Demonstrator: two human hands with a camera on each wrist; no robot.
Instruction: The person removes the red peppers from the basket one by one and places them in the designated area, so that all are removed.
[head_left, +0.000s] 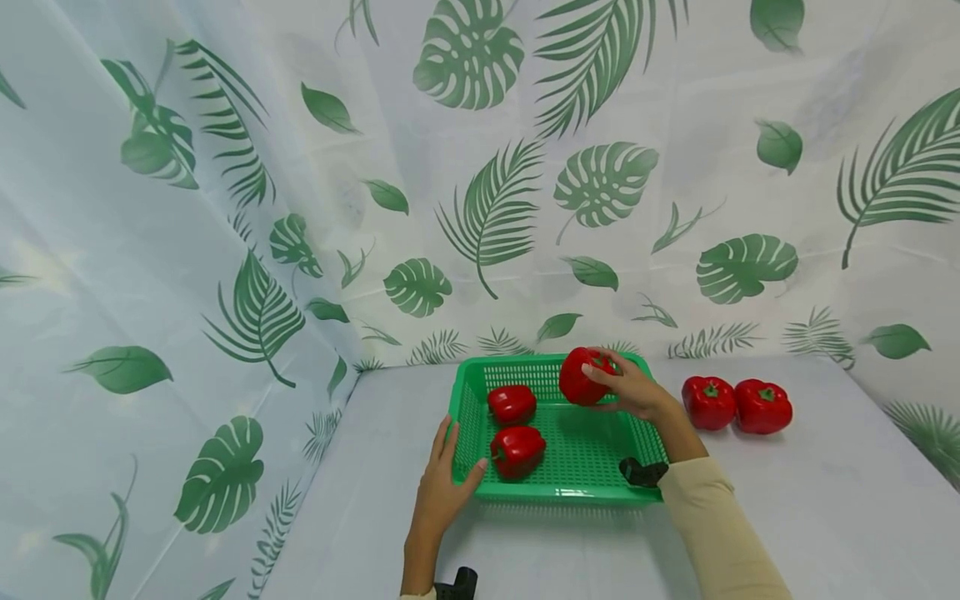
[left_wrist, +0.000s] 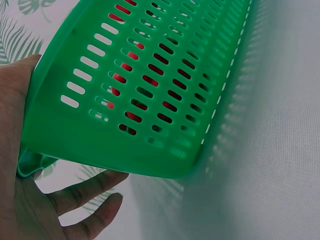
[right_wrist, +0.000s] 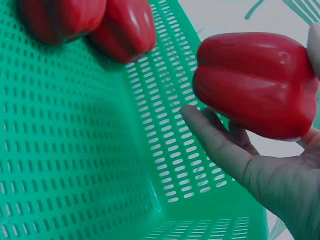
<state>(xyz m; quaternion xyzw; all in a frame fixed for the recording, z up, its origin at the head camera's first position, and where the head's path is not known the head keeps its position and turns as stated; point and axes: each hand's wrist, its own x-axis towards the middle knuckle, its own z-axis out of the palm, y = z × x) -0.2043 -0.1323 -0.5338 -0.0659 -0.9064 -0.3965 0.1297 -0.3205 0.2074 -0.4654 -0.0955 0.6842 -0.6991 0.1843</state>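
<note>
My right hand (head_left: 636,393) holds a red bell pepper (head_left: 577,379) above the back right part of a green plastic basket (head_left: 577,492). In the right wrist view, the held pepper (right_wrist: 255,85) lies sideways between thumb and fingers, raised over the mesh. Two more red bell peppers, a rear one (head_left: 512,404) and a front one (head_left: 518,452), rest in the basket's left half. At the front left corner, my left hand (head_left: 441,493) touches the rim, its fingers extended along the outside and its thumb toward the front edge.
Right of the basket, two red bell peppers, a nearer-left one (head_left: 708,402) and a right one (head_left: 762,407), stand side by side on the white table (head_left: 840,500). A leaf-printed curtain (head_left: 525,233) hangs behind and along the left side.
</note>
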